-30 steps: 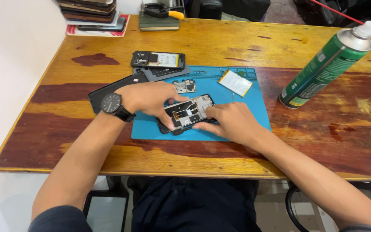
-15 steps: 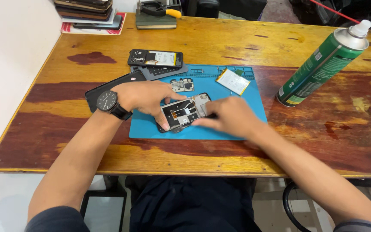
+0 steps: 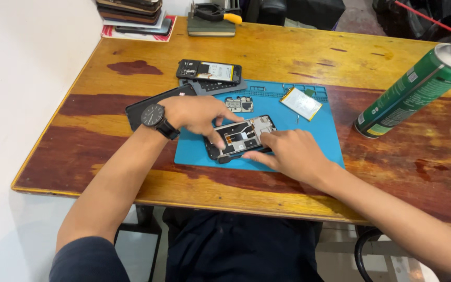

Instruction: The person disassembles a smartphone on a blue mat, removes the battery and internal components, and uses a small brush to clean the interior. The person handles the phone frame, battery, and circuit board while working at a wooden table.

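An opened phone frame [image 3: 242, 137] with exposed insides lies on a blue work mat [image 3: 314, 138]. My left hand [image 3: 199, 116], with a black wristwatch on the wrist, rests fingers on the frame's left end and pins it down. My right hand [image 3: 288, 151] presses fingertips on the frame's lower right edge. A small circuit board [image 3: 239, 104] lies on the mat just beyond the frame. A flat white battery [image 3: 301, 103] rests on the mat's far right part.
A second opened phone [image 3: 210, 70] lies past the mat, and a dark back cover [image 3: 155, 104] sits under my left wrist. A green spray can [image 3: 413, 91] lies tilted at the right. Stacked phones [image 3: 131, 13] and a tool pouch [image 3: 212, 21] sit at the far edge.
Both hands have stayed on the phone frame. My right hand's fingers shifted slightly along its lower edge. The view has drifted a little.
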